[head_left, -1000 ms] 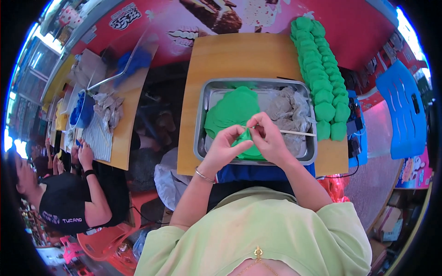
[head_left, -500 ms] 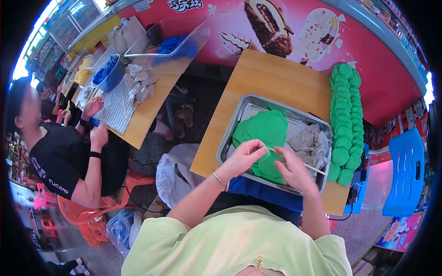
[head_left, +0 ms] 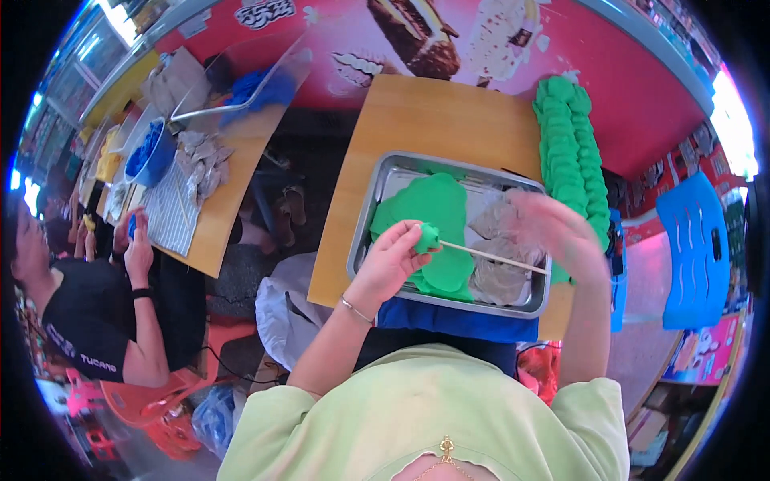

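My left hand (head_left: 391,258) is closed, pinching a small green piece (head_left: 428,236) gathered around one end of a thin pale stick (head_left: 496,256). The stick slants right and slightly down across the tray. My right hand (head_left: 561,232) is smeared by motion over the tray's right side, apart from the stick; its fingers cannot be made out. Beneath both is a shallow metal tray (head_left: 362,240). Flat green pieces with rounded edges (head_left: 433,196) lie piled in its left part. Crumpled greyish-beige pieces (head_left: 493,276) fill its right part.
Long rows of overlapping green pieces (head_left: 565,152) line the right side of the wooden table (head_left: 433,112). A blue plastic chair (head_left: 694,248) stands beyond. At left, a person in black (head_left: 96,321) works at another table (head_left: 233,200) with a blue basin (head_left: 152,156).
My right hand has left the green piece and swung up and right. My left hand keeps its pinch on it. My view has shifted right; the person at left has raised a hand.
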`<state>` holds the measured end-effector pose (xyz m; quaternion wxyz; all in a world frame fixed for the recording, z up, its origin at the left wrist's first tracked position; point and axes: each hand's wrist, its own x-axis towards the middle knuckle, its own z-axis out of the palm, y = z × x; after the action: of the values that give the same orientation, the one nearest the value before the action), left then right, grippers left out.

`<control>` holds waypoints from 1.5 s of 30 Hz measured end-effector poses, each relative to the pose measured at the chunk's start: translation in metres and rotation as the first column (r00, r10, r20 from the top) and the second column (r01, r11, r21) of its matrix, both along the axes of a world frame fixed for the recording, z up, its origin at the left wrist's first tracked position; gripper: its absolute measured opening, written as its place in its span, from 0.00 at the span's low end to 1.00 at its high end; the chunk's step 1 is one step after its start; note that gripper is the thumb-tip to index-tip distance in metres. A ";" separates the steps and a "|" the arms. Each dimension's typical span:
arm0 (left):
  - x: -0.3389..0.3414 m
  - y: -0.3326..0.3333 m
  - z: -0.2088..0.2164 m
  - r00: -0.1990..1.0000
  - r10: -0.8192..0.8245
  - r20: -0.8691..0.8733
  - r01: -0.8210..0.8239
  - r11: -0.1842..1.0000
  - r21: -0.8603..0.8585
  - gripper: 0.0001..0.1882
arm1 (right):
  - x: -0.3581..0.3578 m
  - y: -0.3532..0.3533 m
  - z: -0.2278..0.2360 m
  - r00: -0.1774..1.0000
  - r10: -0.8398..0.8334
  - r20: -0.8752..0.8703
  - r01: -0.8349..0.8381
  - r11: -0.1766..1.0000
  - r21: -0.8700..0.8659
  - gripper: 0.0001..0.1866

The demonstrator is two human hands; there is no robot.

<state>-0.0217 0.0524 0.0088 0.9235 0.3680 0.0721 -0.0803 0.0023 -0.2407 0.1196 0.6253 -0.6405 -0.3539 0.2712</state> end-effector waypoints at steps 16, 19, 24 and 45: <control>-0.006 -0.014 0.014 0.981 -0.127 0.145 0.155 0.967 -0.204 0.11 | 0.053 0.075 -0.053 0.776 -0.342 0.531 0.393 0.919 0.018 0.13; -0.009 -0.022 0.010 0.989 -0.068 0.129 0.095 0.971 -0.221 0.13 | 0.038 0.096 -0.053 0.877 -0.276 0.394 0.309 0.951 -0.021 0.14; -0.004 -0.031 0.004 0.995 0.084 0.057 -0.078 0.992 -0.099 0.16 | 0.036 0.100 -0.070 0.959 -0.253 -0.125 0.238 0.964 -0.121 0.15; 0.000 -0.045 0.005 0.940 -0.151 0.308 0.131 0.988 0.085 0.05 | 0.024 0.093 -0.080 0.911 -0.220 -0.349 0.334 0.890 0.310 0.09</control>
<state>-0.0215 0.0071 0.0139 0.9031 0.4092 -0.0992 -0.0844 0.0262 -0.1473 0.0398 0.8121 -0.5087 -0.2008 0.2035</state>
